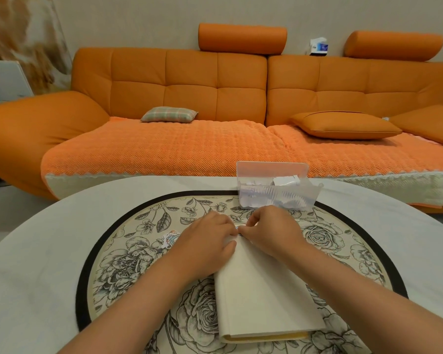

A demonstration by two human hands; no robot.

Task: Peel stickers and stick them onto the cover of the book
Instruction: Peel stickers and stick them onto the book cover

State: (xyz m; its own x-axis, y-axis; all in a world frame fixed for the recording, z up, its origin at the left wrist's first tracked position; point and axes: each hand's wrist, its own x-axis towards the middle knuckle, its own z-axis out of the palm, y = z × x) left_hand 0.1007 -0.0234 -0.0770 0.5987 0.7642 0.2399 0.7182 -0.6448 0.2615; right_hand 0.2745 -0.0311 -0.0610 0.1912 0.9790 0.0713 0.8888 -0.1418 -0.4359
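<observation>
Left hand (pixel 205 241): fingers curled, pinching small paper sticker (pixel 238 228) at cream rectangular book's (pixel 264 290) far edge.
Right hand (pixel 271 231): curled, pinching same sticker.

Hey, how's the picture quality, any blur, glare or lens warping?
Head view: wide-angle warping bows the orange upholstered sofa and round white table; light is soft and even, no glare on the cream book cover; the top-left corner looks smeared.
</observation>
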